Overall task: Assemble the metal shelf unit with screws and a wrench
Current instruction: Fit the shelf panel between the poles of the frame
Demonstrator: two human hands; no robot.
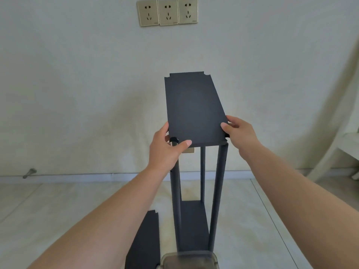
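A dark grey metal shelf panel (194, 107) with notched corners is held flat above the upright posts (218, 191) of the shelf frame. My left hand (167, 150) grips its near left corner, thumb on top, beside the black cap of the left post (173, 140). My right hand (238, 133) grips the near right corner, thumb on the top face. A lower shelf (194, 224) sits fixed between the posts near the floor. No wrench or screws are visible.
Another dark panel (144, 243) lies on the tiled floor left of the frame. A translucent container (188, 261) sits at the bottom edge. The wall behind carries three sockets (168, 12). White furniture (347, 144) stands at the right; a door stopper (29, 173) at the left.
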